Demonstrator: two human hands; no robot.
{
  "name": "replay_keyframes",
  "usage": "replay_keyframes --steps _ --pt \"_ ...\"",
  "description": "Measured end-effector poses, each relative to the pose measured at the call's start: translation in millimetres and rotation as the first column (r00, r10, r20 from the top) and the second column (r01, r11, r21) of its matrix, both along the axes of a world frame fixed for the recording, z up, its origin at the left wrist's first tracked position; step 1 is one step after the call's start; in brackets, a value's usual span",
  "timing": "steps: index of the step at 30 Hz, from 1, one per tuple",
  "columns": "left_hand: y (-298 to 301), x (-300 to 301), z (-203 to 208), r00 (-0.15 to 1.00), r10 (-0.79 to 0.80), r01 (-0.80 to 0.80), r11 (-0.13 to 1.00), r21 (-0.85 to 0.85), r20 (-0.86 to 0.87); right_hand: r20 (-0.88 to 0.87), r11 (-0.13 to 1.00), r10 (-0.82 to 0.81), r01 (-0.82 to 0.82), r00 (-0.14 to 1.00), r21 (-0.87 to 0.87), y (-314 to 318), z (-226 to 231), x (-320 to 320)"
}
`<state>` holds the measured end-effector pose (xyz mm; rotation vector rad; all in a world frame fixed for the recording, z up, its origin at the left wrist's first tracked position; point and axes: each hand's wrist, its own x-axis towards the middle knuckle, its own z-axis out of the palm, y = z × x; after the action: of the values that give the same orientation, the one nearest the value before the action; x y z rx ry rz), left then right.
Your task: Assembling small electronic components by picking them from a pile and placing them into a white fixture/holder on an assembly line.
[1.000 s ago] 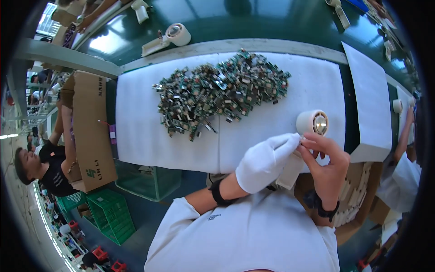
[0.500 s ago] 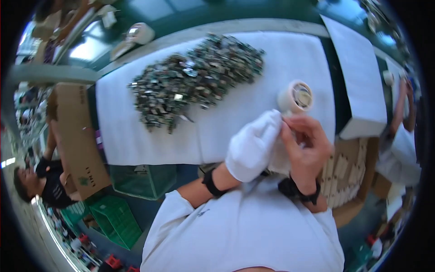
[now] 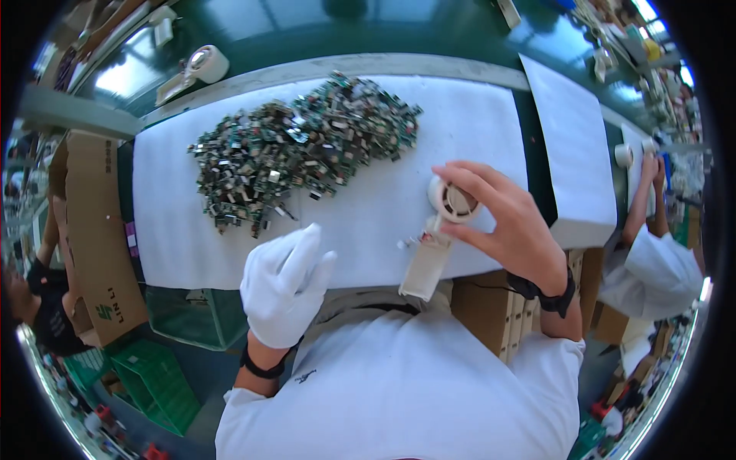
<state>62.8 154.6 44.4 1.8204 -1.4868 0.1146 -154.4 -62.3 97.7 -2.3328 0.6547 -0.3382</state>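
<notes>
My right hand (image 3: pixel 510 222), bare, has its fingers and thumb closed around a roll of pale tape (image 3: pixel 454 201). A flat cream-coloured tape dispenser body (image 3: pixel 427 267) extends from the roll toward me, over the table's near edge. A tiny reddish bit shows where the two meet, too small to make out. To the left, my left hand (image 3: pixel 284 287), in a white glove, is raised near the front edge. Its forefinger and thumb are apart and nothing shows between them. Beyond it lies a heap of small green circuit boards with metal parts (image 3: pixel 299 146).
White sheeting (image 3: pixel 368 222) covers the table. Another tape dispenser (image 3: pixel 207 64) sits at the far left. Below the left side are a clear green bin (image 3: pixel 195 314), a green crate (image 3: pixel 157 383) and a cardboard box (image 3: pixel 100 238) beside a person. Another person works at far right.
My hands were together by the tape roll and have parted. My left hand moved left; my right hand took hold of the roll. The whole view shifted somewhat.
</notes>
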Motion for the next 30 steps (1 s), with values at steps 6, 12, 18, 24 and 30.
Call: replay_keyframes --steps 6,12,18,24,30 --pt "35 18 -16 0.881 0.460 -0.458 0.888 -0.046 0.105 0.014 0.986 -0.049 0.046 0.999 0.159 -110 9 44" --pt "33 18 -34 0.826 0.513 -0.528 0.849 0.001 0.233 0.266 0.929 -0.145 0.223 0.953 -0.296 -269 -54 153" --pt "26 24 -32 0.852 0.490 -0.499 0.867 0.002 0.183 0.265 0.989 0.076 -0.038 0.961 -0.143 -240 -106 277" --pt "26 30 -37 0.866 0.468 -0.467 0.883 -0.051 0.177 0.277 0.747 -0.376 0.466 0.884 -0.474 -300 -71 246" --pt "35 36 -24 0.912 0.389 -0.379 0.920 -0.097 0.129 -0.106 0.522 -0.820 0.660 0.562 -0.541 -385 -92 97"
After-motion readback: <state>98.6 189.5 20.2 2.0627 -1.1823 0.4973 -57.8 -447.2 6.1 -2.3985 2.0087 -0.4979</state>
